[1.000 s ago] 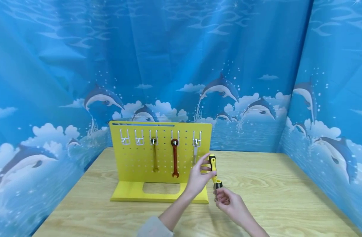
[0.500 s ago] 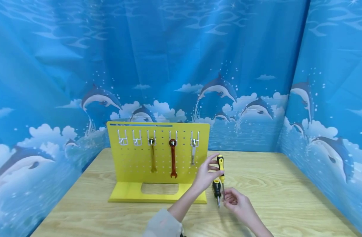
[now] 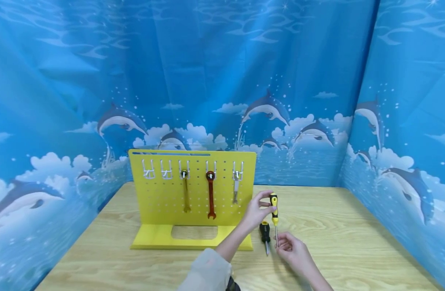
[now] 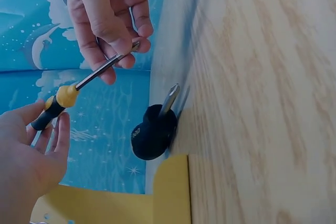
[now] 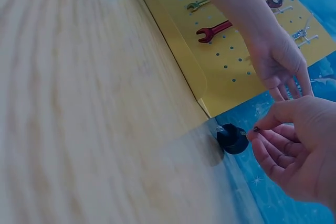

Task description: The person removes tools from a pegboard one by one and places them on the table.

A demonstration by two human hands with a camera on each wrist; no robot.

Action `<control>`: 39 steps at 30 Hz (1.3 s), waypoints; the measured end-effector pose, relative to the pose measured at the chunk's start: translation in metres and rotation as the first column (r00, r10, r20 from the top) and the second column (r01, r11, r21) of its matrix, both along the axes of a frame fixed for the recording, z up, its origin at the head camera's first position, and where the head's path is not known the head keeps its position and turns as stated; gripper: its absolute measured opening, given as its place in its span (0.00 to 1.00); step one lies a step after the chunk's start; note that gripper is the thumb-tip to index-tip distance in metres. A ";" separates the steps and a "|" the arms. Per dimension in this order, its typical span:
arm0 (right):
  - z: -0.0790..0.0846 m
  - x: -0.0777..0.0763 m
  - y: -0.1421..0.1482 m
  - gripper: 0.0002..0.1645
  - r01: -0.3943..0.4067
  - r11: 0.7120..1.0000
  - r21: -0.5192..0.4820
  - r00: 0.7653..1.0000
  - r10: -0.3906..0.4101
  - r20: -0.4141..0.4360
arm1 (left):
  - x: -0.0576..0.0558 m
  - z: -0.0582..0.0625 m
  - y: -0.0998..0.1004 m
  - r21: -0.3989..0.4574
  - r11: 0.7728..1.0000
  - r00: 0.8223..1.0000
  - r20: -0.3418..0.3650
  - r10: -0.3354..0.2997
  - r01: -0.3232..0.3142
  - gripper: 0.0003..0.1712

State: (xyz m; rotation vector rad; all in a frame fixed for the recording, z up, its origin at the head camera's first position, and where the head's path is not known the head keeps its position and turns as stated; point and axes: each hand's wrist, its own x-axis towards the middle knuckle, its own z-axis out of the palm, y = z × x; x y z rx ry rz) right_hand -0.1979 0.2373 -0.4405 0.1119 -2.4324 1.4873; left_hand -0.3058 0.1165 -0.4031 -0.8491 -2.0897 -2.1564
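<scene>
In the head view, my left hand pinches the yellow-and-black handle of a screwdriver, which stands almost upright with its shaft pointing down. My right hand pinches the lower end of that shaft between thumb and fingers; the left wrist view shows its tip poking out past them. A second, stubby screwdriver with a black handle and yellow end lies on the table, left of the right hand. From the right wrist, its black handle appears just beyond my fingertips.
A yellow pegboard stand rises left of the hands. On its hooks hang a gold wrench, a red wrench and a small silver wrench. Two hooks at its left carry nothing. Behind the wooden table hangs a blue dolphin curtain.
Both hands have shifted right with the screwdriver, away from the pegboard, and it has straightened toward upright. The stubby screwdriver, partly covered before, now shows whole. The head view has shifted slightly.
</scene>
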 end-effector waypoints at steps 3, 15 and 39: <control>-0.005 -0.002 0.000 0.16 0.027 1.000 0.005 1.000 -0.027 -0.008 | -0.004 -0.004 0.004 0.017 1.000 1.000 -0.016 0.018 -0.017 0.21; -0.019 -0.008 0.000 0.16 0.108 0.994 0.030 0.994 -0.109 0.020 | -0.025 -0.025 0.020 -0.037 0.991 0.990 -0.070 0.123 -0.126 0.14; -0.029 -0.009 0.003 0.16 0.133 0.985 0.113 0.990 -0.137 0.027 | -0.030 -0.050 0.022 -0.206 0.972 0.994 -0.006 0.112 -0.111 0.17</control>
